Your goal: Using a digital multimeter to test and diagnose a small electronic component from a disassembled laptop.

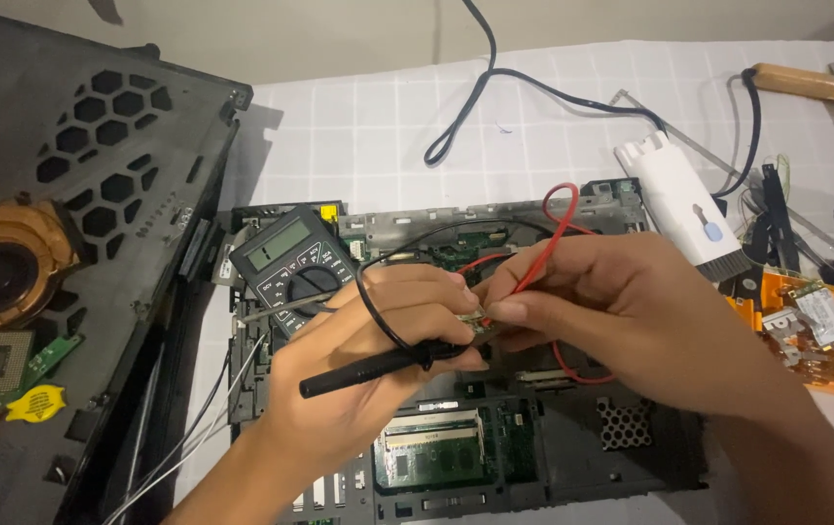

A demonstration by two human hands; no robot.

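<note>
A black test probe is gripped in the left hand, with the fingers closed around it. A small green part is pinched between both hands, just above the open laptop board. The red probe wire is held by the closed fingers of the right hand. A dark meter is leaned on the board, just left of the hands. A white brush tool is laid on the table.
</note>
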